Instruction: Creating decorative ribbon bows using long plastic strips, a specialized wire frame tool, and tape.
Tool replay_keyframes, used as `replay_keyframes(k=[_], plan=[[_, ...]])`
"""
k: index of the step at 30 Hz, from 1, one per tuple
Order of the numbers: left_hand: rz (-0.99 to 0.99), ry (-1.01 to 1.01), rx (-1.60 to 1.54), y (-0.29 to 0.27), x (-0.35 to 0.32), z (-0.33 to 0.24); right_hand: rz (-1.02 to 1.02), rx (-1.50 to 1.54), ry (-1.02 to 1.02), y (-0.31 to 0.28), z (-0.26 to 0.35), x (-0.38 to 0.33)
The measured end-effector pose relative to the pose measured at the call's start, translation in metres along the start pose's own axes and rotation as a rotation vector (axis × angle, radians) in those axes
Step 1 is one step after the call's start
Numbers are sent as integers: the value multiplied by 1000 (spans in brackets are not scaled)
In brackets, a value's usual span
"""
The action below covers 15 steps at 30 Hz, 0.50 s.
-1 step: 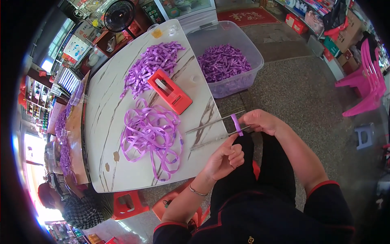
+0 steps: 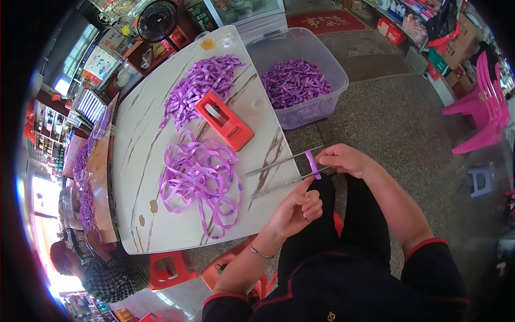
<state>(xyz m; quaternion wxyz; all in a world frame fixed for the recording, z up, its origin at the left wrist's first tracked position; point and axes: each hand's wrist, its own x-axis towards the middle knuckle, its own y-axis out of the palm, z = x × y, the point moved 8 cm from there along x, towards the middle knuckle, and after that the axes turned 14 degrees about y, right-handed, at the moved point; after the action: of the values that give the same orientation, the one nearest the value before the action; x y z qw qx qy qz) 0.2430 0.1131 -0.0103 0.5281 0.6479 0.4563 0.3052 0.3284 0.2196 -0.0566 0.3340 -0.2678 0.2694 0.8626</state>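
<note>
My right hand (image 2: 346,160) grips the near ends of two thin metal rods (image 2: 281,161) that reach left over the edge of the marble-patterned table (image 2: 134,161). A short purple ribbon strip (image 2: 311,163) is looped across both rods just beside my right fingers. My left hand (image 2: 298,208) is below the rods, fingers curled, with thumb and forefinger pinching the lower end of that strip. A loose tangle of long purple ribbon (image 2: 201,174) lies on the table left of the rods.
A red rectangular tool (image 2: 224,121) lies mid-table, with a pile of cut purple strips (image 2: 201,86) behind it. A clear plastic bin (image 2: 335,99) of purple pieces stands beyond the table. Pink chairs (image 2: 483,112) stand at right, red stools (image 2: 171,268) below, another person (image 2: 96,271) lower left.
</note>
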Motion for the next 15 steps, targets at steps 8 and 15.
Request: replay_keyframes(k=[8, 15], plan=[[-9, -5, 4, 0, -1, 0, -93, -123, -47, 0, 8, 2], [2, -14, 6, 2, 1, 0, 40, 42, -82, -5, -17, 28]])
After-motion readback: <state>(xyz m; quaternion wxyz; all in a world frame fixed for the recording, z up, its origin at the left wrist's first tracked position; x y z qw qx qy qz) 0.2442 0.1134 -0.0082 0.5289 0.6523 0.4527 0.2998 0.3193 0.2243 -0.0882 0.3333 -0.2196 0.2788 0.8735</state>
